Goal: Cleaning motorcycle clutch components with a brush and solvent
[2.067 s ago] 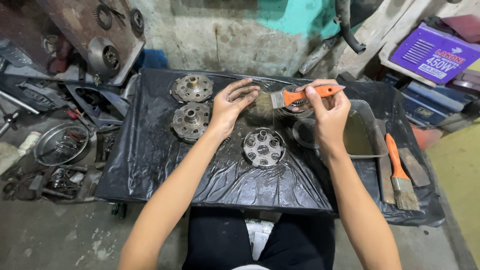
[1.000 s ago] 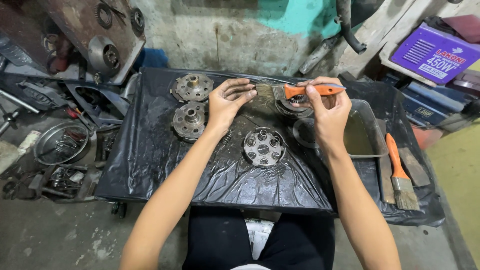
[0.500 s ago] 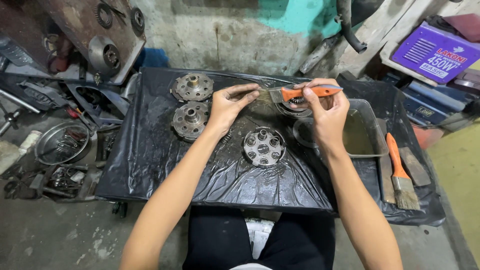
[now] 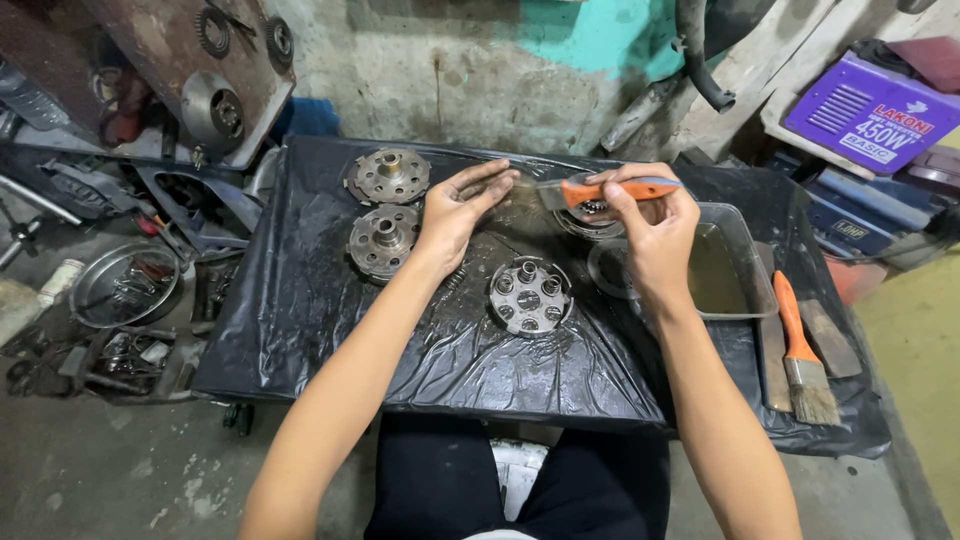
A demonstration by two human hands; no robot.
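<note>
Head view: compared with a moment before, the orange-handled brush [image 4: 600, 190] sits a little lower and its bristles now meet the fingers of the left hand [image 4: 455, 210], which has opened flatter than before. The right hand [image 4: 650, 225] is closed around the brush handle. The left hand is open and flat and holds nothing that I can see; the bristles touch it. Both hover over the desk [image 4: 300, 300], covered in black plastic. The round clutch plate [image 4: 530, 295] lies below them, untouched, and a metal tray [image 4: 740, 265] of dirty liquid stands just right.
</note>
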